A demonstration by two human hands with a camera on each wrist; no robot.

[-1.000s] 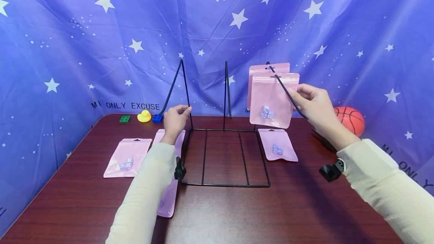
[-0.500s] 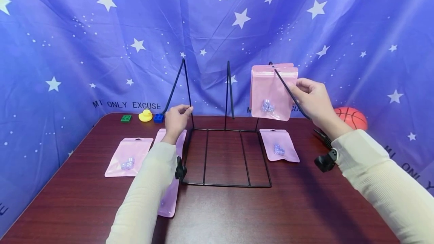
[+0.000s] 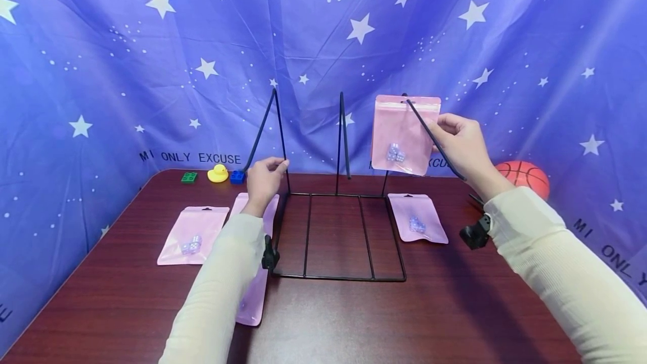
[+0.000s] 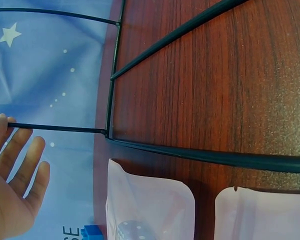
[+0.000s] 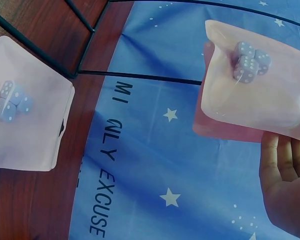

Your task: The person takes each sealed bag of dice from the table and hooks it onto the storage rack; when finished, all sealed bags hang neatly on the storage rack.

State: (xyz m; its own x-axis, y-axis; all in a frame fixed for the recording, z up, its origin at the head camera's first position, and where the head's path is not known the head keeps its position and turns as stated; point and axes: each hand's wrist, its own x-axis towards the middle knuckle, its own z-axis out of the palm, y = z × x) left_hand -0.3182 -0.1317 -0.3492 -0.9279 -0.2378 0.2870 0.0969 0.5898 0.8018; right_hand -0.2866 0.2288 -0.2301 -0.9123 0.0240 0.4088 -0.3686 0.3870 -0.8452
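A black wire display rack (image 3: 338,278) with three prongs stands on the table. My left hand (image 3: 264,183) pinches its left upright between thumb and fingers; the left wrist view shows the thumb and index finger on that wire (image 4: 55,127). My right hand (image 3: 464,142) pinches the right edge of a pink zip pouch (image 3: 406,133) with dice inside. This pouch hangs on the right prong, the prong passing through its top hole. Close behind it hangs another pink pouch (image 5: 225,132), mostly hidden.
One pink pouch of dice (image 3: 417,218) lies right of the rack. To the left lie a pink pouch (image 3: 189,235) and more pink pouch material (image 3: 251,302) partly under my left forearm. Behind are a green block (image 3: 189,177), yellow duck (image 3: 218,173), blue block (image 3: 237,177) and toy basketball (image 3: 523,177).
My right hand has slid the front pouch back along the right prong, up against the pouch behind it. The left hand has kept its hold on the upright.
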